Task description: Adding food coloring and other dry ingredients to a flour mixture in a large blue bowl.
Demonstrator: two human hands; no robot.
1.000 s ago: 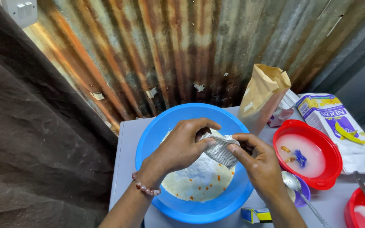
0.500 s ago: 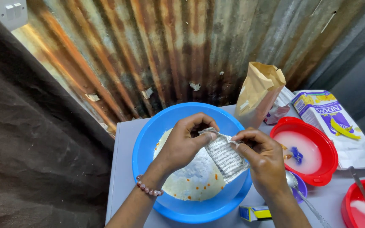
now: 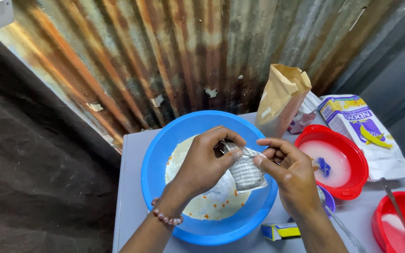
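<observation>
Head view: the left hand [image 3: 202, 164] and the right hand [image 3: 289, 175] are together over the blue basin [image 3: 165, 154], both pinched shut on a small silver sachet [image 3: 247, 168], the left at its upper corner and the right at its right edge. The sachet hangs tilted above the pale flour mix [image 3: 212, 201] lying in the basin, which is speckled with orange flecks. A beaded bracelet [image 3: 165, 216] sits on the left wrist. Risk, as a judgement: if the sachet tears unevenly, or the grip slips on the foil, its contents could scatter past the rim onto the table; a sudden pull could also knock the basin, which stands close to the front edge. The surface is a grey table [image 3: 130, 187]. On it, right of the basin, stand a brown paper bag [image 3: 282, 100], a red bowl [image 3: 352, 152] holding white liquid, a white printed packet [image 3: 362, 126] and a second red bowl [image 3: 390, 225] with a spoon [image 3: 399, 215] in it; a small yellow and blue box [image 3: 280, 230] lies near the front edge. Behind the table stands a rusted corrugated metal wall [image 3: 188, 56]; dark cloth [image 3: 33, 178] hangs on the left.
</observation>
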